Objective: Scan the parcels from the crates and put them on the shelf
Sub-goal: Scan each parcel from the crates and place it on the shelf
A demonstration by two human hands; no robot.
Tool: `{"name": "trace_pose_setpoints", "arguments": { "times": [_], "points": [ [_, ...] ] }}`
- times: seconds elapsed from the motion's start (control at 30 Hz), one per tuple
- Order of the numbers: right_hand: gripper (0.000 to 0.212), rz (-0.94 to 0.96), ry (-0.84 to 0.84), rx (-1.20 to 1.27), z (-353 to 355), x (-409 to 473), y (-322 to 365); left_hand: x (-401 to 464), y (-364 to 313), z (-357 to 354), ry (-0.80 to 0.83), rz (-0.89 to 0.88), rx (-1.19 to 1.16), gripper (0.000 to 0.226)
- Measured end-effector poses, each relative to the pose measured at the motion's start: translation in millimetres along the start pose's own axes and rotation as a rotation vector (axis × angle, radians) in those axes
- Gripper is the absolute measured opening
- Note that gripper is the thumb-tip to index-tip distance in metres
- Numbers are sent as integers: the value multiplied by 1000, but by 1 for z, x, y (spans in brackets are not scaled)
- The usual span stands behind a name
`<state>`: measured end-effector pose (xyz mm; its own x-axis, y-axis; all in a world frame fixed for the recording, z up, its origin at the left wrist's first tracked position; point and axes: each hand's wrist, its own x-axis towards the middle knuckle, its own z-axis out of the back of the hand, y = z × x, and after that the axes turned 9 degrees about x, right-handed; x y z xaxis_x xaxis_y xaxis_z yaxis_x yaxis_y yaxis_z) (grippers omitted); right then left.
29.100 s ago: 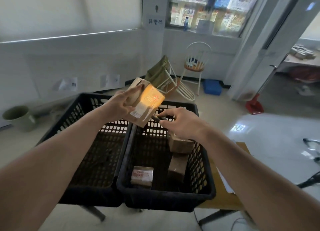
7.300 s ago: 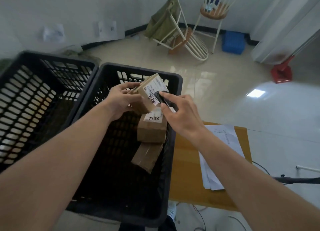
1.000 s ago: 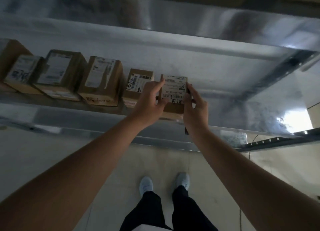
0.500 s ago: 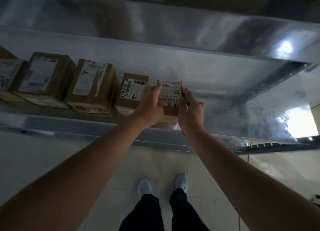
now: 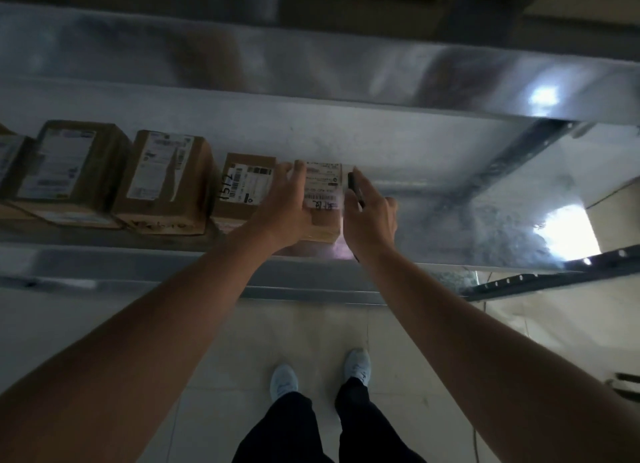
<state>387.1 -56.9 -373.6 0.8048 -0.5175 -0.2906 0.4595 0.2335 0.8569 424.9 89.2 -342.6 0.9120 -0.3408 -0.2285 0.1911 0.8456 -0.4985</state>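
A small brown parcel [image 5: 323, 185] with a white label stands on the metal shelf [image 5: 433, 192], at the right end of a row of boxes. My left hand [image 5: 280, 209] lies against its left side with fairly straight fingers over the top edge, between it and the box marked 1512 [image 5: 244, 185]. My right hand [image 5: 372, 216] is against the parcel's right side and holds a slim black scanner [image 5: 354, 185] along its fingers. The parcel's base is hidden behind my hands.
Two larger labelled boxes [image 5: 162, 178] [image 5: 69, 171] stand further left in the row. Bare shelf surface runs to the right of the parcel up to a dark bracket [image 5: 512, 157]. An upper shelf [image 5: 311, 67] hangs overhead. My feet stand on the tiled floor [image 5: 311, 331] below.
The parcel has gone slightly further onto the shelf, closer to the 1512 box. Both hands stay at its sides, their fingers straighter than before.
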Motion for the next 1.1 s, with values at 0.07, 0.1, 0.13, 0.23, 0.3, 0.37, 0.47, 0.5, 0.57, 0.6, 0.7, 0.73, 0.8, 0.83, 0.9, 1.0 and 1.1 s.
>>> {"name": "trace_pose_setpoints", "arguments": {
  "times": [0.07,0.1,0.13,0.23,0.3,0.37,0.47,0.5,0.57,0.6,0.7,0.73,0.8,0.83,0.9,1.0,1.1],
  "points": [
    [47,23,-10,-5,15,-10,6,-8,-9,8,-3,-40,46,79],
    [47,32,-17,-6,23,-15,9,-11,-14,12,-4,-66,68,78],
    [46,45,-25,-10,33,-21,12,-14,-20,15,-6,-99,95,75],
    [46,96,-53,-60,64,-39,17,-21,-43,24,-7,-212,196,68],
    [46,106,-85,-99,88,-54,19,-27,-63,29,7,-291,249,65],
    [46,100,-120,-121,115,-70,21,-35,-84,32,21,-357,306,62],
    [45,106,-173,-144,158,-94,20,-51,-118,31,26,-455,393,62],
    [45,117,-189,-149,173,-103,19,-58,-131,30,17,-485,414,62],
    [45,143,-228,-172,205,-121,13,-74,-161,27,-4,-530,445,62],
    [45,152,-252,-184,221,-131,9,-83,-177,24,-10,-550,456,62],
    [45,160,-318,-191,275,-162,-9,-115,-231,8,-12,-617,484,60],
    [45,162,-336,-199,295,-174,-17,-126,-250,0,-17,-639,492,59],
    [45,159,-364,-221,333,-196,-34,-149,-287,-13,-33,-669,494,56],
    [45,153,-382,-221,354,-208,-43,-163,-307,-21,-41,-683,484,55],
    [44,136,-429,-201,396,-234,-61,-191,-346,-36,-54,-727,466,55],
    [44,118,-510,-182,459,-273,-88,-233,-407,-64,-51,-822,474,58],
    [45,97,-596,-189,521,-311,-113,-273,-466,-95,-70,-908,470,59]
  ]
}}
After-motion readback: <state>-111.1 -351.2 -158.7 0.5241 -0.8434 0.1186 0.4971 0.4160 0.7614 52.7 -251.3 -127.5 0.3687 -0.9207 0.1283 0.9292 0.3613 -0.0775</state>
